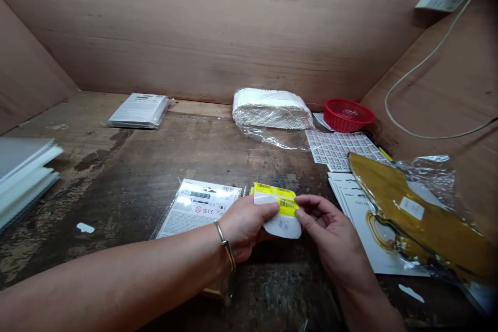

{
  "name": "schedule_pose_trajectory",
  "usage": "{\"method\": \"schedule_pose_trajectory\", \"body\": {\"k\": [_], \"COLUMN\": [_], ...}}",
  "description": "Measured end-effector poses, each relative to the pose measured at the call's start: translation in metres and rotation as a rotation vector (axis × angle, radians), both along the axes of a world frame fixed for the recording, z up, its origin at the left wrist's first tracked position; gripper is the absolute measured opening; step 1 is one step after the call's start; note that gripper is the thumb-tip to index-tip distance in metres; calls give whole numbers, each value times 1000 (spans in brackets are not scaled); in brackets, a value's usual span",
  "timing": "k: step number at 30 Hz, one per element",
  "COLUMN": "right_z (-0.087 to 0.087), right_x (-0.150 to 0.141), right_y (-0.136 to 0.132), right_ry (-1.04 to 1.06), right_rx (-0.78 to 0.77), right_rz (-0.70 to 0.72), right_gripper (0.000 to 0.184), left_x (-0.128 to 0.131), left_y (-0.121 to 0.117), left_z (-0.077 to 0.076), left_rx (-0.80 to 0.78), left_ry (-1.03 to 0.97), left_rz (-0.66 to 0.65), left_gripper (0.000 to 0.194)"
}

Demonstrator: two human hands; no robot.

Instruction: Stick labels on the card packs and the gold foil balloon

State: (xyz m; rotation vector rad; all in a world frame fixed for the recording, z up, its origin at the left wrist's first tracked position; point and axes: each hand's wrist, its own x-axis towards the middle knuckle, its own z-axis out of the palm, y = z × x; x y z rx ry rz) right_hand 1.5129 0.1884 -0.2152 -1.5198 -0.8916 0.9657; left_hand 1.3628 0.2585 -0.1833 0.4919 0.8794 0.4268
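My left hand (pixel 245 225) and my right hand (pixel 330 233) meet at the middle of a dark worn table (pixel 128 176). Both pinch a small white backing sheet with yellow barcode labels (pixel 278 202), the left from its left edge, the right from its right edge. A thin bracelet circles my left wrist. Just left of my left hand lies a flat clear-wrapped packet with a printed white card (pixel 198 207).
A gold item in a clear bag (pixel 420 212) lies on white sheets at the right. Behind it are a sheet of small printed stickers (pixel 338 148) and a red basket (pixel 348 114). A wrapped white bundle (pixel 270 109) and a stack of packets (pixel 140 110) sit at the back. White stacked cards (pixel 23 171) at far left.
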Motion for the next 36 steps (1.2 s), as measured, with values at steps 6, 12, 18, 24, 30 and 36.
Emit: {"method": "schedule_pose_trajectory", "body": {"k": [6,12,18,24,30,36], "right_z": [10,11,9,10,12,8], "right_x": [4,4,1,1,2,3], "right_y": [-1,5,5,5,4,4], "right_ry": [-818,-916,-943,-908,-859,-859], "right_rx": [207,261,286,246,174,176], "right_rz": [48,176,194,210,247,222], "right_gripper": [18,11,12,6,1,5], "left_x": [1,2,4,3,2,3], "left_y": [-5,-8,-10,-12,-15,-15], "left_z": [-8,-10,-15,-17,-19,-24], "left_rx": [14,10,26,69,112,131], "left_ry": [-53,-70,-49,-76,-67,-65], "left_rz": [-4,-4,12,-5,-22,-34], "left_gripper": [26,23,25,24,22,26]}}
